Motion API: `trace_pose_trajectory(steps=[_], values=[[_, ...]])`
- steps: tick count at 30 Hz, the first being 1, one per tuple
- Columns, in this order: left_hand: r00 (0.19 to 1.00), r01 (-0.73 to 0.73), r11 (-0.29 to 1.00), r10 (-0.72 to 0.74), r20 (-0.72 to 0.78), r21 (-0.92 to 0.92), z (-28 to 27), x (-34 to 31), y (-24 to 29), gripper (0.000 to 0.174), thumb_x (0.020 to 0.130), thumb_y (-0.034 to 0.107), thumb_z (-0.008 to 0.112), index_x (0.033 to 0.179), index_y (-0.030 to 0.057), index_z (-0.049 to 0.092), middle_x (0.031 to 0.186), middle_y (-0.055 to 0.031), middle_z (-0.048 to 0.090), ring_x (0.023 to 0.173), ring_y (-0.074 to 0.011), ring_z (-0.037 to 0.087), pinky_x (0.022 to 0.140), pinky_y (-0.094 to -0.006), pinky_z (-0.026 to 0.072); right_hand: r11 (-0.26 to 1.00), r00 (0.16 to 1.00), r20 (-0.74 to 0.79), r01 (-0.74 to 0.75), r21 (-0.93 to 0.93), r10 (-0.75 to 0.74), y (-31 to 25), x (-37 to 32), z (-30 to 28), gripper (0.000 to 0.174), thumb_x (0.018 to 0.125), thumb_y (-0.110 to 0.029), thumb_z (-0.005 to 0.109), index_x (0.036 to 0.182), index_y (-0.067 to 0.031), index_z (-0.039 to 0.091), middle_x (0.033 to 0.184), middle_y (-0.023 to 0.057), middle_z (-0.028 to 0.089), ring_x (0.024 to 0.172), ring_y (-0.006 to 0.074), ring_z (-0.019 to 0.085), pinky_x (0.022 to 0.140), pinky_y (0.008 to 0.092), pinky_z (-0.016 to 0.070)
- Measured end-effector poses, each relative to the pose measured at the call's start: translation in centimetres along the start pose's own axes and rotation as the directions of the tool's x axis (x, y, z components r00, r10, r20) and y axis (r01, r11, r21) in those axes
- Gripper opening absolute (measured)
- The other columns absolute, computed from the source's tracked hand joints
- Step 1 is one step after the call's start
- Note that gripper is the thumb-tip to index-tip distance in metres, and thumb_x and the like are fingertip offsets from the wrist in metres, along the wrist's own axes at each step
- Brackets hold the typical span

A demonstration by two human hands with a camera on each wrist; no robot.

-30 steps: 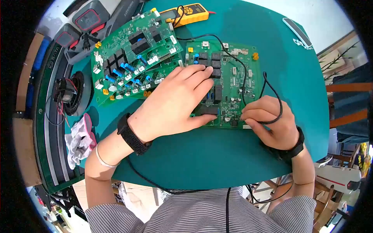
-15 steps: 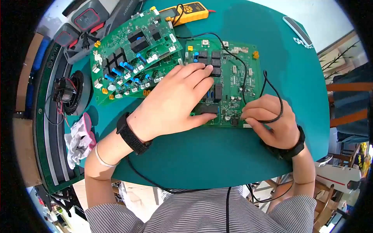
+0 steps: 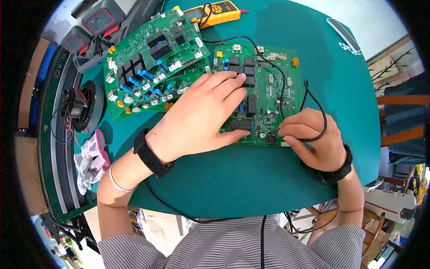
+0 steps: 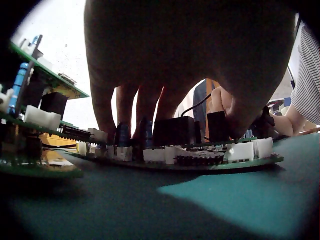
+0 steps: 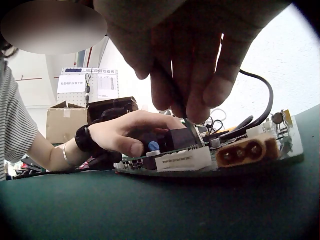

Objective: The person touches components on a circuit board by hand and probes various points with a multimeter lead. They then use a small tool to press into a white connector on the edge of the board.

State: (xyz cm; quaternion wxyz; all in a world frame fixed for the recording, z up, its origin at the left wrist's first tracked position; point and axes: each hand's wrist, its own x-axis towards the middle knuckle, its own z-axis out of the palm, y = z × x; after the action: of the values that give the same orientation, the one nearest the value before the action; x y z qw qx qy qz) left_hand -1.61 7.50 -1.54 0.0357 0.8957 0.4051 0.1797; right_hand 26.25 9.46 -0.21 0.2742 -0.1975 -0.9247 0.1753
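A green circuit board point(image 3: 293, 96) with black relays and white connectors lies flat on the table. My left hand point(image 3: 197, 114) rests on its left part, fingers spread and fingertips on the black components. At the board's lower right, my right hand point(image 3: 316, 136) pinches a thin black test probe point(image 5: 173, 91). The probe points down, its metal tip at the board beside a white connector point(image 5: 184, 159) in the right wrist view. From it a black cable point(image 3: 283, 85) loops over the hand and across the board toward a yellow multimeter point(image 3: 219, 13).
Stacked circuit boards point(image 3: 134, 54) stand left of the left hand. Farther left are a white and pink glove point(image 3: 92, 163), a round black wired part point(image 3: 85, 107) and a tool case point(image 3: 101, 22). A phone-like slab point(image 3: 344, 36) lies at the back right edge.
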Motion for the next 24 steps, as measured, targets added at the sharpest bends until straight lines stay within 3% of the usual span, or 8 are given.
trace_pose_trajectory(steps=[24], values=[[1.0,-0.001,1.0,0.001,0.0,-0.004,0.02,-0.02,-0.01,0.066,0.077,0.033,0.084,0.128,-0.0014,0.059,0.143,-0.0189,0.056,0.134,-0.0379,0.052,0.111,-0.0483,0.0444,1.0,1.0,0.011,-0.004,-0.019,0.004,-0.13,0.04,-0.06,0.014,0.083,-0.006,0.078,0.093,-0.0059,0.068,0.093,0.0089,0.069,0.081,0.0291,0.069,0.068,0.0396,0.0546]])
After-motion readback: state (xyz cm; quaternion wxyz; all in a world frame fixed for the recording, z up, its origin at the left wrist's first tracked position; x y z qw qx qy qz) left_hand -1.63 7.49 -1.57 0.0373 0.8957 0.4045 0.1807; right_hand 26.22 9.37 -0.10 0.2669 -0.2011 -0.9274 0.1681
